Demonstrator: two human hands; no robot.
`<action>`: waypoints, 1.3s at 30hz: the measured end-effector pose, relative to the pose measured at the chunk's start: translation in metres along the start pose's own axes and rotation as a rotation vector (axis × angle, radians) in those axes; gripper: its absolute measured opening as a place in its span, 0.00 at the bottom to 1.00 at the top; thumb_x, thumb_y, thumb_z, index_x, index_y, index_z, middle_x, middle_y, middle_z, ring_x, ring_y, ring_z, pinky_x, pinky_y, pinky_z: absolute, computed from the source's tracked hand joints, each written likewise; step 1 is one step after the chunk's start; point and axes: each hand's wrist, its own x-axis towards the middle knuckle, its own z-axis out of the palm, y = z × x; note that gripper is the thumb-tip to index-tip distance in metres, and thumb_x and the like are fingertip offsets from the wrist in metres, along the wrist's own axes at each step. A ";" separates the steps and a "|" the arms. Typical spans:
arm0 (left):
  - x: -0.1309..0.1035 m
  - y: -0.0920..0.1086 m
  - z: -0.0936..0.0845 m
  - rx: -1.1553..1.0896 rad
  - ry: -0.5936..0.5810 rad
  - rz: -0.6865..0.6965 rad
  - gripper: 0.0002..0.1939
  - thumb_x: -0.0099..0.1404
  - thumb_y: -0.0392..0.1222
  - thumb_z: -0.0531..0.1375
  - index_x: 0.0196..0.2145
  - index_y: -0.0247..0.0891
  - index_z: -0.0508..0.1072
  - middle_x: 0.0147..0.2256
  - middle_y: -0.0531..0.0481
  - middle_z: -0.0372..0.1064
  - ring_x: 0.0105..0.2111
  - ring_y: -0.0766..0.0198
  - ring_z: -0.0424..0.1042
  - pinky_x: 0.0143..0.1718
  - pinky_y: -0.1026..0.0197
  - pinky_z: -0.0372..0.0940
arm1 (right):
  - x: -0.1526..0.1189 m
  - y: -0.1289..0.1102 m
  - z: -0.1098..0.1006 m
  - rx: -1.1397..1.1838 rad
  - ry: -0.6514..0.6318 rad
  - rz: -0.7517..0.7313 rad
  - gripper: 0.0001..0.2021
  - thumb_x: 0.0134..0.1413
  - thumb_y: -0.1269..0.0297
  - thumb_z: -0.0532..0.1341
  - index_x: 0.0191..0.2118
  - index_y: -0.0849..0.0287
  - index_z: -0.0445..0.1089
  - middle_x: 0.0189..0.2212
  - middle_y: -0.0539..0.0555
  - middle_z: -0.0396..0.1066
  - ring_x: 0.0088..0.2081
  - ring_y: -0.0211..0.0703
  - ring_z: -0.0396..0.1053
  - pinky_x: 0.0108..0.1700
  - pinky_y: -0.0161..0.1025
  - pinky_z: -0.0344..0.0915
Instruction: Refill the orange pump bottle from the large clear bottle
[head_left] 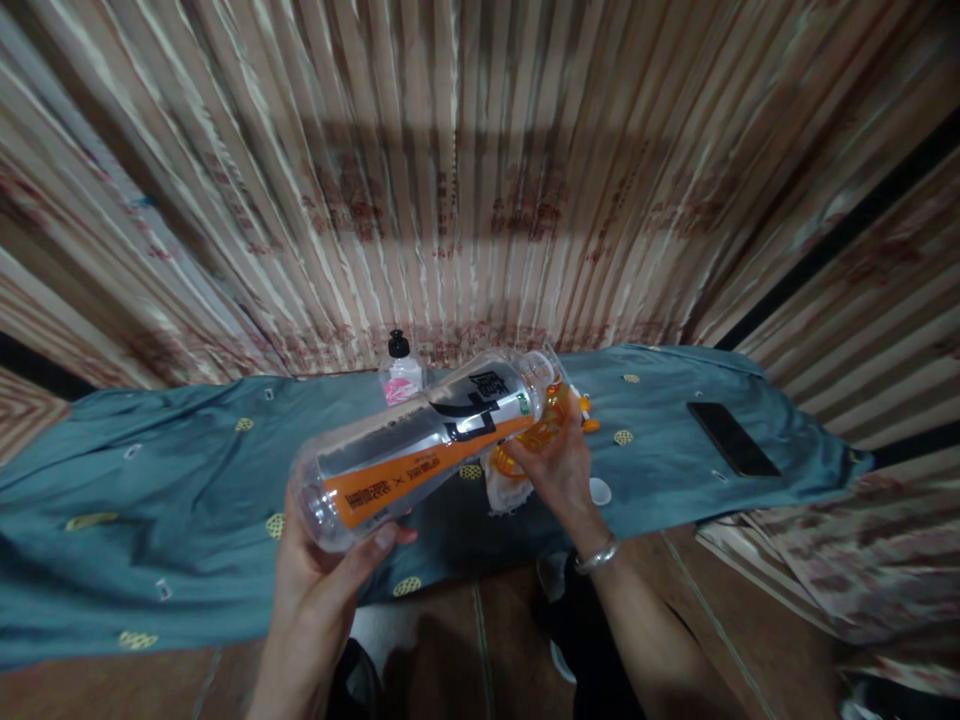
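Observation:
My left hand (322, 580) is closed round the base of a large clear plastic bottle (420, 440) with an orange, silver and black label. The bottle is tilted, its uncapped neck pointing right and resting at the rim of an orange-tinted clear cup (547, 415). My right hand (562, 465), with a silver bracelet on the wrist, grips that cup. Whether liquid is flowing between them I cannot tell. Below the cup lie a whitish cloth (506, 495) and some orange things, partly hidden by my right hand.
A small bottle with a black cap and pink label (403, 385) stands behind the large bottle. A dark phone (733, 440) lies at the right on the teal patterned cloth (180, 500). A white cap (600, 491) is near my right wrist. A pleated curtain (450, 200) hangs behind.

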 end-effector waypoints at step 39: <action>-0.001 0.003 0.003 0.004 0.001 -0.002 0.53 0.49 0.49 0.88 0.71 0.46 0.77 0.53 0.43 0.84 0.41 0.48 0.86 0.32 0.55 0.83 | 0.000 -0.002 0.000 -0.022 0.006 -0.008 0.59 0.54 0.36 0.76 0.81 0.61 0.53 0.71 0.76 0.75 0.69 0.75 0.78 0.66 0.70 0.79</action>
